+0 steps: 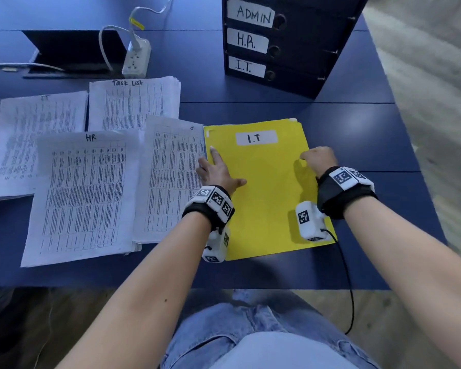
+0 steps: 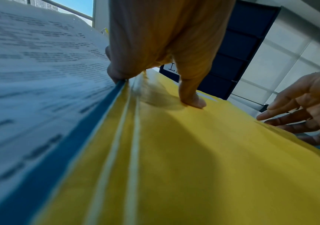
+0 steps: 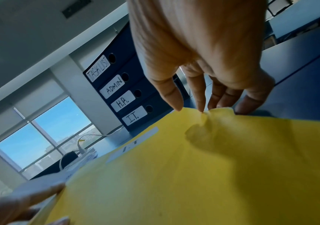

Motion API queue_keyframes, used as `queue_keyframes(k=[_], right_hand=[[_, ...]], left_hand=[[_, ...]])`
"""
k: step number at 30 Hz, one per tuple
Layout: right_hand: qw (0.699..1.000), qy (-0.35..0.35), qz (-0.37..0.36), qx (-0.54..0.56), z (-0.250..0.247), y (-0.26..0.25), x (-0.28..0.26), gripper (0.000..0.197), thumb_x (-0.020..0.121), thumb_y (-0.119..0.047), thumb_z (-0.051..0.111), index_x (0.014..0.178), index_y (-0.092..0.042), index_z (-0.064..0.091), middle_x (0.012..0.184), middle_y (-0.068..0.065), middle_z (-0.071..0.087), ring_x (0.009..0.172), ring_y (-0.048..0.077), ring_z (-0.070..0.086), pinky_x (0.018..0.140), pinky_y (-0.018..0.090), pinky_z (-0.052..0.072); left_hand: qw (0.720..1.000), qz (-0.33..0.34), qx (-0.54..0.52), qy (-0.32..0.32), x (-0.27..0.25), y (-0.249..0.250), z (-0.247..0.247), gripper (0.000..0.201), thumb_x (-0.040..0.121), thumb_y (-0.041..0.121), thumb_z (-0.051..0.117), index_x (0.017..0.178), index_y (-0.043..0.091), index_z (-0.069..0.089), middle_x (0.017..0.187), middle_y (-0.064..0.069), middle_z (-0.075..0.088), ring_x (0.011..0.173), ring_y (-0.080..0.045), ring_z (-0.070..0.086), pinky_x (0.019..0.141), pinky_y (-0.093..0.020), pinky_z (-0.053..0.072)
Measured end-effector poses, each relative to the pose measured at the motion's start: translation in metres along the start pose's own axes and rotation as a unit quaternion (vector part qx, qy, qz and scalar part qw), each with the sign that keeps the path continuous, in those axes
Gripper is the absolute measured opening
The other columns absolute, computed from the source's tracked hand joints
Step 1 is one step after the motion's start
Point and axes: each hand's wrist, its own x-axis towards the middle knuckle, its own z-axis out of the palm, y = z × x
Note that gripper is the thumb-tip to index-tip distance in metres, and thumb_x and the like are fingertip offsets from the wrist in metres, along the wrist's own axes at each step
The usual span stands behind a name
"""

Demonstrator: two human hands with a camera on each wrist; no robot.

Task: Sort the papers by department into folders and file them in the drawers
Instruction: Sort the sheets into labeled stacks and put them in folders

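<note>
- Yellow I.T folder [image 1: 266, 187] lies closed and flat on the blue worktop [image 1: 357, 134], centre right of the head view, directly below the drawer unit [image 1: 285, 43].
- Left hand [image 1: 216, 171] rests on the folder's left edge, fingers extended and spread, index fingertip on the cover; it clasps nothing.
- Right hand [image 1: 320, 158] sits at the folder's right edge; in the right wrist view its fingertips [image 3: 201, 111] pinch a puckered bit of the yellow cover. Grip judged clamped on the folder.
- Progress: early to middle. Papers stand in four piles at centre left: IT pile [image 1: 35, 139], Task List pile [image 1: 133, 105], HR pile [image 1: 83, 193] and an unheaded pile [image 1: 171, 177]. Only one folder is visible, and I cannot tell whether it holds any sheets.
- Remaining, as judged: fill the folders and file each one. Drawers marked ADMIN, H.R. and I.T. all appear closed.
- Surface: smooth dark blue panels with seams; power strip [image 1: 136, 59] with white cable at upper left.
- Room: wood-look floor [image 1: 423, 62] at right; large windows showing sky in the wrist views.
</note>
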Motion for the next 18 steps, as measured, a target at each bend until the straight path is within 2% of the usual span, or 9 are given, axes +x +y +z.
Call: queue_keyframes(k=[2,3,4,6,8,11,14,18], right_hand=[[1.000,0.001,0.006,-0.016,-0.001,0.001,-0.004,0.011,0.081,-0.017,0.053,0.081,-0.006,0.057,0.110,0.015,0.058,0.093,0.029,0.051,0.077,0.031,0.037],[1.000,0.004,0.007,-0.024,0.001,0.001,-0.006,0.012,0.082,-0.017,0.052,0.081,-0.006,0.055,0.110,0.016,0.055,0.097,0.030,0.051,0.077,0.031,0.036],[0.999,0.007,0.006,-0.034,0.003,0.001,-0.008,0.015,0.083,-0.017,0.050,0.085,-0.004,0.057,0.113,0.017,0.051,0.106,0.033,0.049,0.080,0.032,0.036],[0.998,0.018,0.008,-0.062,0.009,0.000,-0.012,0.028,0.086,-0.017,0.047,0.106,0.000,0.057,0.128,0.018,0.042,0.121,0.035,0.038,0.090,0.034,0.034],[0.996,0.033,0.009,-0.080,0.015,-0.004,-0.017,0.034,0.088,-0.017,0.046,0.116,0.001,0.051,0.136,0.016,0.034,0.125,0.034,0.031,0.095,0.034,0.032],[0.995,0.052,0.025,-0.077,0.021,-0.009,-0.019,0.038,0.087,-0.016,0.048,0.121,-0.002,0.045,0.139,0.014,0.029,0.125,0.034,0.029,0.097,0.036,0.031],[0.996,0.049,0.037,-0.059,0.016,-0.013,-0.018,0.041,0.086,-0.017,0.048,0.125,-0.005,0.043,0.140,0.012,0.028,0.125,0.035,0.029,0.097,0.038,0.030],[0.999,0.042,0.026,0.014,0.007,-0.011,-0.012,0.039,0.088,-0.022,0.049,0.125,-0.010,0.044,0.139,0.010,0.032,0.125,0.034,0.032,0.097,0.036,0.030]], left_hand=[[1.000,0.000,-0.005,-0.005,0.000,0.001,0.000,0.109,0.078,0.030,0.072,0.147,0.016,-0.012,0.149,-0.020,-0.005,0.137,-0.037,0.003,0.109,-0.051,0.022],[1.000,0.000,-0.009,-0.005,0.000,0.001,0.000,0.109,0.079,0.029,0.072,0.147,0.016,-0.013,0.149,-0.020,-0.005,0.137,-0.037,0.003,0.109,-0.051,0.022],[1.000,0.002,-0.011,-0.003,0.000,0.000,0.000,0.109,0.079,0.029,0.072,0.147,0.016,-0.013,0.149,-0.020,-0.005,0.137,-0.037,0.004,0.109,-0.050,0.022],[1.000,0.004,-0.018,0.003,-0.001,-0.001,0.001,0.110,0.078,0.029,0.072,0.147,0.014,-0.013,0.149,-0.019,-0.004,0.136,-0.037,0.005,0.109,-0.049,0.022],[1.000,0.004,-0.022,0.007,-0.001,-0.003,0.001,0.112,0.077,0.030,0.073,0.146,0.012,-0.013,0.149,-0.019,-0.002,0.136,-0.037,0.006,0.110,-0.047,0.022],[0.999,0.003,-0.036,0.014,0.000,-0.004,0.000,0.113,0.075,0.031,0.075,0.146,0.009,-0.010,0.148,-0.018,0.001,0.136,-0.035,0.007,0.111,-0.043,0.020],[0.997,0.000,-0.067,0.028,0.003,-0.003,-0.003,0.106,0.073,0.029,0.077,0.146,0.007,0.003,0.145,-0.016,0.008,0.136,-0.033,0.010,0.112,-0.040,0.019],[0.993,-0.005,-0.094,0.065,0.006,0.002,-0.008,0.088,0.075,0.033,0.075,0.138,0.005,0.021,0.139,-0.014,0.017,0.130,-0.030,0.018,0.108,-0.037,0.025]])
